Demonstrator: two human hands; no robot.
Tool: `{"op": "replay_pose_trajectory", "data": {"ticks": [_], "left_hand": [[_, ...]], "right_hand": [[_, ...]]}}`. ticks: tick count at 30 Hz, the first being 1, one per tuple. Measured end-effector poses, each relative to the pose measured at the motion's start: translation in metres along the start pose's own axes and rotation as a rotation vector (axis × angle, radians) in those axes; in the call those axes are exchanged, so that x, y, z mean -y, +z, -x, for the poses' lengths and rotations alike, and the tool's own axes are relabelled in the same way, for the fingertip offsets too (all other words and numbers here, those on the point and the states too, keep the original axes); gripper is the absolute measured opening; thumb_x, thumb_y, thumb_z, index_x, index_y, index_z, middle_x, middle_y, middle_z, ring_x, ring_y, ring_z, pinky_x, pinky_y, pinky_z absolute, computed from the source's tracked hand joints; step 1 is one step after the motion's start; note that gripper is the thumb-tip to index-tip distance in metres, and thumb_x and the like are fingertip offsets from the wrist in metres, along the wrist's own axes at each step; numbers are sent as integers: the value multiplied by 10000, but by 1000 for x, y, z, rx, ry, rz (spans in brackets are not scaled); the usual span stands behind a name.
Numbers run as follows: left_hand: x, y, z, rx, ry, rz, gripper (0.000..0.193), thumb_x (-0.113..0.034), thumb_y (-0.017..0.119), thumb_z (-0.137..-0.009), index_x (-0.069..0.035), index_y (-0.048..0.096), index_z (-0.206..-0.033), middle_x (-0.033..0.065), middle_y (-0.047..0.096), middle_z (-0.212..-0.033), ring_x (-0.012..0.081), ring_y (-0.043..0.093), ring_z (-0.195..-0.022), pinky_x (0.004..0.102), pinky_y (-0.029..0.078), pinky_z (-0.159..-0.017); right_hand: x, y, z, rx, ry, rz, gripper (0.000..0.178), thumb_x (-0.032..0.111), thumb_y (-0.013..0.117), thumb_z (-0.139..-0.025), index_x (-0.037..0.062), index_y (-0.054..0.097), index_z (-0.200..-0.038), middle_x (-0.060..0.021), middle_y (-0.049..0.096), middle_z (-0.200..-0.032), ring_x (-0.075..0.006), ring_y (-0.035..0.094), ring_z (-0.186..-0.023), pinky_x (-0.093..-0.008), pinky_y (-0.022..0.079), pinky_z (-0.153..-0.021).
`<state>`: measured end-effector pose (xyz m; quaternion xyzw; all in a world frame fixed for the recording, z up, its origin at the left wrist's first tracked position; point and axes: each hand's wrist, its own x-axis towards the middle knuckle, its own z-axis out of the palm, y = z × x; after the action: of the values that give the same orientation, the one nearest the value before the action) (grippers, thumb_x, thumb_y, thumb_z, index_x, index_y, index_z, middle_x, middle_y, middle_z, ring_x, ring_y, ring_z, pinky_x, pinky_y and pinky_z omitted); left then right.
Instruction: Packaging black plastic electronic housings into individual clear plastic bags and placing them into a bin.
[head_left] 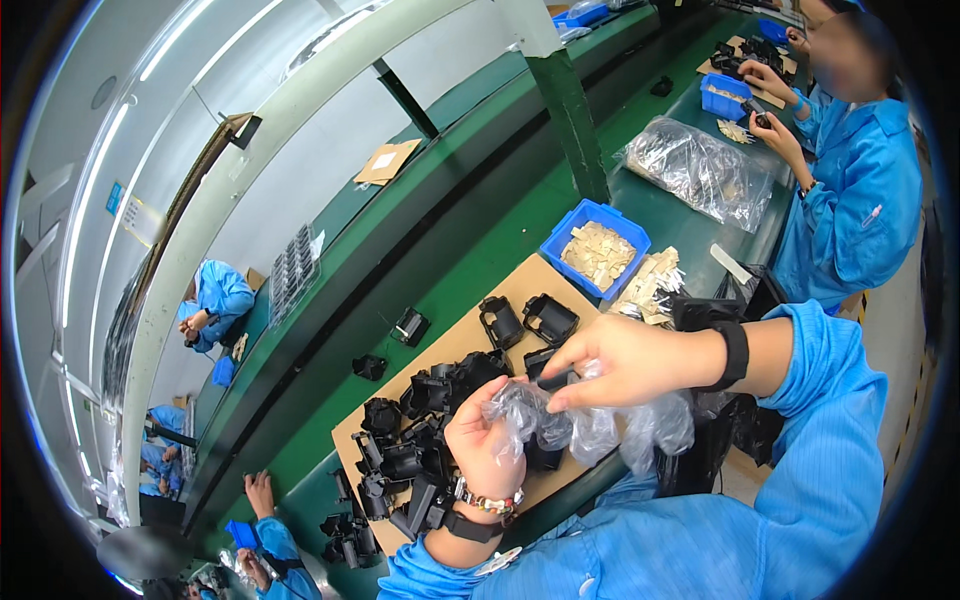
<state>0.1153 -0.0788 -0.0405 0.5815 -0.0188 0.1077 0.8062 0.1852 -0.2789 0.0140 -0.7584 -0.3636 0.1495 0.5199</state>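
Observation:
My left hand (482, 436) is curled round one end of a crumpled clear plastic bag (597, 434). The rest of the bag stretches to the right beneath my right hand (640, 358). Between the thumb and fingers of that right hand is a small dark piece (557, 380), at the bag's left end; its exact kind cannot be made out. Below both hands lies a cardboard sheet (470, 322) with a heap of black plastic housings (402, 470). A few more housings (550, 319) sit apart near its far right corner.
A blue bin (641, 240) of small pale strips stands beyond the cardboard, beside a loose pile of strips (652, 285). Farther right are a large clear bag (700, 172) and a co-worker (850, 190). Two black parts (409, 327) rest on the green conveyor (480, 233).

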Motion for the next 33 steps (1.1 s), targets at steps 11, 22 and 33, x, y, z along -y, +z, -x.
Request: {"op": "replay_pose_trajectory", "data": {"ticks": [11, 22, 33], "left_hand": [[-19, -15, 13, -151, 53, 248, 484, -33, 433, -841, 16, 388, -1320, 230, 440, -1350, 310, 435, -1255, 429, 372, -1026], [-39, -54, 45, -222, 288, -1, 325, 84, 456, -788, -5, 524, -1093, 171, 553, -1201, 247, 522, -1124, 370, 419, -941], [-64, -90, 68, -182, 670, -74, 183, 60, 498, -805, -11, 529, -971, 176, 569, -1009, 284, 524, -985, 399, 422, -900]], "right_hand": [[17, -5, -37, -1, -137, -5, 167, 153, 687, -787, -7, 666, -741, -76, 601, -603, -128, 569, -578, -286, 430, -552], [50, -16, -65, -36, -154, 307, 168, 130, 676, -805, -22, 642, -741, -73, 605, -635, -134, 543, -588, -293, 441, -576], [66, -9, -63, -80, -94, 365, 166, 138, 674, -821, -7, 630, -753, -5, 577, -649, -65, 499, -632, -249, 420, -588]]}}
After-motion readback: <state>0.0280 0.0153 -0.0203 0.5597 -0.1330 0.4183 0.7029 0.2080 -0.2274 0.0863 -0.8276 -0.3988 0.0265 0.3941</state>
